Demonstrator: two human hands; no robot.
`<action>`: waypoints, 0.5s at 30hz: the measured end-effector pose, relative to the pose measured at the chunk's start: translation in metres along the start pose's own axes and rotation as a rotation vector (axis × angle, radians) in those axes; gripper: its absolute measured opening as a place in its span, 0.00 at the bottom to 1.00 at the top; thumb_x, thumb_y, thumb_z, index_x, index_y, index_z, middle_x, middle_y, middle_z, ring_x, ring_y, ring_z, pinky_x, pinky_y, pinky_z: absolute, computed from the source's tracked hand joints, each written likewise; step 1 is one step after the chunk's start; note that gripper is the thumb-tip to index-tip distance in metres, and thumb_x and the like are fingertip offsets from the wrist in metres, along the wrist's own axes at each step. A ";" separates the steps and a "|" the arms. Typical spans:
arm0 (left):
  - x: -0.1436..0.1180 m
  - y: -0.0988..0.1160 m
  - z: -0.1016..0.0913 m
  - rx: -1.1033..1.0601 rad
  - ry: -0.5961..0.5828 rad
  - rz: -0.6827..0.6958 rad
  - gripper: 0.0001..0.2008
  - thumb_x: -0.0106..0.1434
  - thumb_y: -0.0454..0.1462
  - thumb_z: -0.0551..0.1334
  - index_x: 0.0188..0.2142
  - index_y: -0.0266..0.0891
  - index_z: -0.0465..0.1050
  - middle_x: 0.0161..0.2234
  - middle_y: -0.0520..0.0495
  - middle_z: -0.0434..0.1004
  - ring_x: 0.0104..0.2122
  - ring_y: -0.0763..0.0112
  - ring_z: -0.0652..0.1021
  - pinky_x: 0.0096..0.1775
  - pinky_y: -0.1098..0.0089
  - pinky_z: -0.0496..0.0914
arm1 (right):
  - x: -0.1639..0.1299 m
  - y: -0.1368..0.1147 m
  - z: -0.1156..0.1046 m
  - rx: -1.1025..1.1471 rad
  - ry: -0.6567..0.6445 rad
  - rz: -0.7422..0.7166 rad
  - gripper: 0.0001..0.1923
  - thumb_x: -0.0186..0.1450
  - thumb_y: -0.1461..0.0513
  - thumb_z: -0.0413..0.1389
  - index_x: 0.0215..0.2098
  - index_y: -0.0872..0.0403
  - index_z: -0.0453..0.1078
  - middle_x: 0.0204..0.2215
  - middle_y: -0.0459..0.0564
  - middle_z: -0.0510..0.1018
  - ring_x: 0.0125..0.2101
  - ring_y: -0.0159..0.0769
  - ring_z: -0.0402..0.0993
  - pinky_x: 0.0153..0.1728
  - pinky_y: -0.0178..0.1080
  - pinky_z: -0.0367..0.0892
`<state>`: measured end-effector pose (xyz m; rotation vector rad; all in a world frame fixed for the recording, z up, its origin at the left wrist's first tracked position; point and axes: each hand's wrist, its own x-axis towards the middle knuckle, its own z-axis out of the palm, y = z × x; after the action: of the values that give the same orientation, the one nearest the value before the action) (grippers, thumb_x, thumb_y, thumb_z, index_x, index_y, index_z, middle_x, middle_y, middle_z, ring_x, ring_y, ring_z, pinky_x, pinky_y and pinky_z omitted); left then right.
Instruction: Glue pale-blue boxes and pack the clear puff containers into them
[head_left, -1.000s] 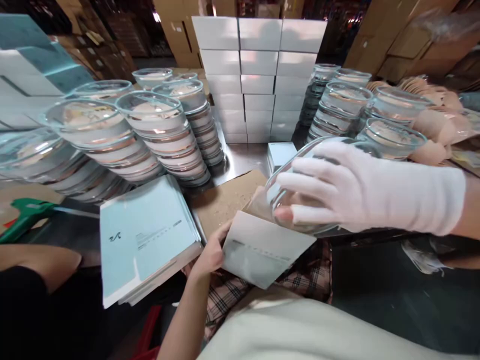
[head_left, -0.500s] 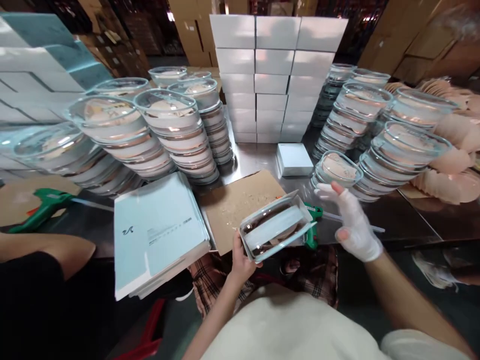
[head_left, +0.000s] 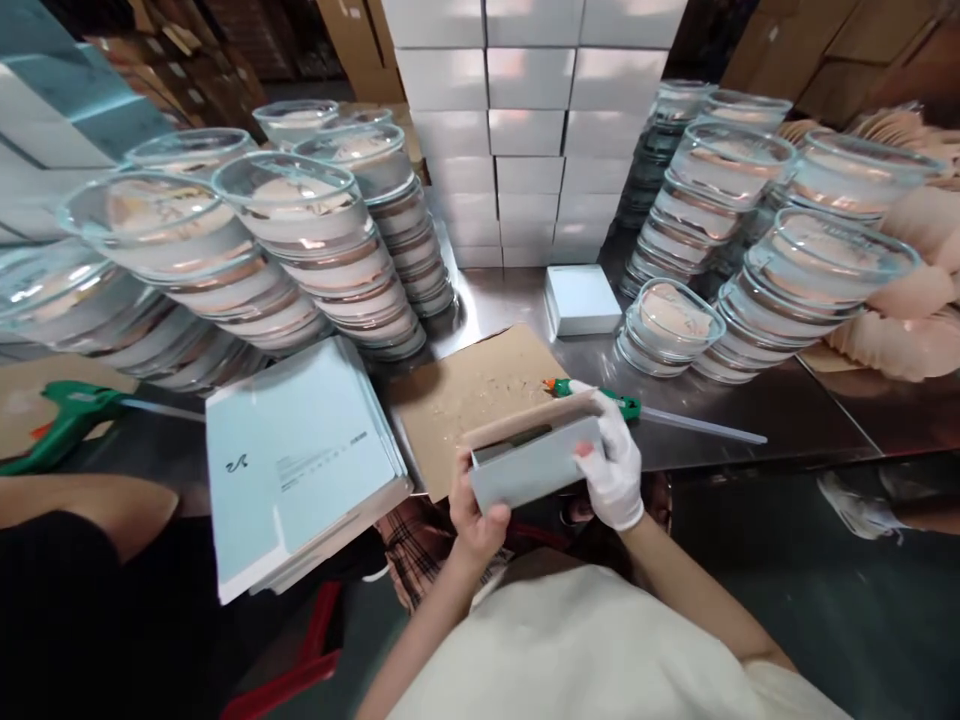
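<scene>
The pale blue carton (head_left: 536,470) was held between both hands in front of the torso, low over the near edge of the metal table (head_left: 487,305), its long opening facing up and a tan flap (head_left: 517,422) standing along the far side. The left hand (head_left: 478,512), bare, was clamped on the carton's left end, thumb on the near face; the right hand (head_left: 616,470) (in a white glove, the thumb tip exposed) gripped the other end. Just beyond lay a brown cardboard sheet (head_left: 457,405), and beside the gloved fingers a green glue gun (head_left: 628,407), partly hidden, with a translucent glue stick (head_left: 705,425) pointing right. To the left sat a pile of larger light-blue cartons (head_left: 300,455). Farther back were a small closed box (head_left: 581,300) and, right of it, a short stack of glass dishes (head_left: 667,325). Tall stacks of glass dishes flanked both sides, with a wall of white boxes (head_left: 525,140) between them. Another person's arm (head_left: 82,515) showed at far left, near a second green glue gun (head_left: 71,408).
</scene>
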<state>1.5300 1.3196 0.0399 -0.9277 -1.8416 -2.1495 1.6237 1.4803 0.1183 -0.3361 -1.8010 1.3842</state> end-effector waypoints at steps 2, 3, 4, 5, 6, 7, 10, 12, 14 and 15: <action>0.000 0.003 -0.002 -0.025 0.075 0.035 0.29 0.62 0.60 0.68 0.55 0.50 0.68 0.42 0.47 0.75 0.43 0.60 0.79 0.46 0.60 0.74 | -0.003 -0.009 0.011 0.054 0.125 0.071 0.20 0.69 0.50 0.62 0.54 0.47 0.67 0.70 0.57 0.67 0.62 0.46 0.73 0.63 0.50 0.70; 0.001 0.004 -0.005 -0.016 0.081 0.074 0.30 0.62 0.59 0.69 0.56 0.51 0.68 0.42 0.48 0.75 0.43 0.61 0.80 0.47 0.61 0.74 | -0.003 -0.012 0.012 0.084 0.135 0.088 0.22 0.69 0.52 0.62 0.57 0.46 0.63 0.71 0.57 0.65 0.62 0.44 0.74 0.62 0.48 0.72; 0.003 0.005 -0.009 0.014 0.055 0.114 0.29 0.62 0.60 0.69 0.55 0.51 0.70 0.41 0.48 0.75 0.44 0.60 0.80 0.48 0.60 0.74 | -0.003 -0.014 0.010 0.101 0.111 0.101 0.23 0.69 0.53 0.61 0.59 0.46 0.61 0.72 0.58 0.64 0.62 0.43 0.74 0.61 0.46 0.72; 0.006 0.005 -0.013 0.056 -0.001 0.159 0.28 0.62 0.62 0.68 0.53 0.49 0.74 0.41 0.47 0.76 0.44 0.59 0.81 0.49 0.60 0.74 | -0.002 -0.015 0.003 0.092 0.068 0.117 0.25 0.69 0.53 0.61 0.60 0.46 0.61 0.71 0.58 0.65 0.62 0.42 0.74 0.60 0.45 0.72; 0.010 0.005 -0.019 0.100 -0.073 0.201 0.29 0.62 0.64 0.66 0.49 0.46 0.78 0.40 0.46 0.77 0.45 0.58 0.81 0.50 0.60 0.73 | -0.002 -0.016 -0.008 0.052 0.020 0.142 0.25 0.69 0.53 0.61 0.61 0.46 0.62 0.70 0.57 0.67 0.61 0.42 0.75 0.59 0.44 0.73; 0.013 0.005 -0.025 0.129 -0.144 0.234 0.30 0.62 0.66 0.64 0.45 0.44 0.81 0.40 0.44 0.77 0.45 0.58 0.81 0.49 0.61 0.73 | -0.001 -0.016 -0.022 -0.026 -0.009 0.181 0.24 0.69 0.51 0.61 0.60 0.47 0.65 0.66 0.57 0.72 0.58 0.42 0.77 0.58 0.44 0.73; 0.025 0.005 -0.039 0.129 -0.271 0.263 0.35 0.61 0.69 0.61 0.44 0.43 0.85 0.38 0.44 0.77 0.40 0.60 0.80 0.45 0.63 0.72 | 0.003 -0.012 -0.070 -0.560 0.014 0.429 0.21 0.72 0.45 0.53 0.43 0.51 0.76 0.45 0.56 0.85 0.46 0.45 0.81 0.50 0.43 0.73; 0.033 0.006 -0.042 0.145 -0.298 0.278 0.37 0.57 0.70 0.63 0.46 0.43 0.85 0.37 0.45 0.77 0.37 0.62 0.79 0.42 0.64 0.72 | 0.007 -0.005 -0.091 -0.962 -0.049 0.676 0.28 0.72 0.41 0.49 0.33 0.52 0.77 0.37 0.57 0.85 0.43 0.49 0.81 0.46 0.44 0.71; 0.038 0.007 -0.039 0.188 -0.315 0.313 0.35 0.55 0.67 0.69 0.47 0.44 0.85 0.35 0.47 0.77 0.34 0.64 0.77 0.39 0.65 0.71 | 0.014 0.007 -0.097 -1.143 -0.211 0.844 0.28 0.67 0.38 0.54 0.32 0.52 0.77 0.37 0.59 0.85 0.43 0.53 0.82 0.43 0.44 0.69; 0.039 0.008 -0.037 0.208 -0.322 0.328 0.32 0.55 0.64 0.71 0.47 0.44 0.84 0.35 0.47 0.78 0.32 0.65 0.75 0.37 0.65 0.71 | 0.017 0.014 -0.096 -1.118 -0.264 0.882 0.26 0.63 0.39 0.59 0.33 0.52 0.78 0.38 0.60 0.85 0.44 0.55 0.82 0.41 0.44 0.68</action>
<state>1.4903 1.2937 0.0664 -1.4731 -1.8406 -1.6578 1.6801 1.5611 0.1190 -1.7488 -2.6717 0.7479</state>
